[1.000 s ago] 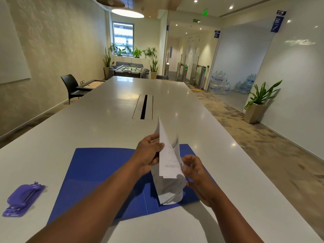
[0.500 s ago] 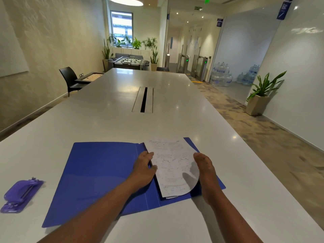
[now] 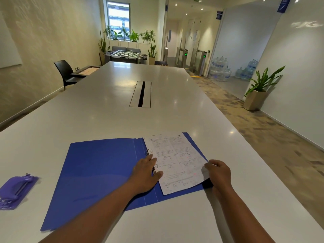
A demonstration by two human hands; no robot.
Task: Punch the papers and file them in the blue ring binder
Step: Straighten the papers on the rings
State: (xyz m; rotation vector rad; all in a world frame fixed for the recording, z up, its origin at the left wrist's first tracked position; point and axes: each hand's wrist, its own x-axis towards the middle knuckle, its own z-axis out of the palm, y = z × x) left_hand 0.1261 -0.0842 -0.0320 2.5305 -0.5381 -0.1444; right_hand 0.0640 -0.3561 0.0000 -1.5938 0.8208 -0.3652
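The blue ring binder (image 3: 98,172) lies open on the white table (image 3: 105,111). A stack of printed papers (image 3: 177,162) lies flat on its right half, threaded on the metal rings (image 3: 149,152). My left hand (image 3: 145,174) rests at the rings, with its thumb on the papers' left edge and its fingers over the lower ring. My right hand (image 3: 217,172) is curled at the papers' right edge, holding the sheets and the cover edge there. A purple hole punch (image 3: 16,191) sits at the far left of the table.
A cable slot (image 3: 141,94) runs down the table's middle. A black chair (image 3: 64,72) and a small side table stand at the left. The table's right edge borders a carpeted floor with a potted plant (image 3: 259,88).
The papers, first held upright and curled between both hands, came down flat onto the binder's right half. My left hand moved to the rings and my right hand to the papers' right edge.
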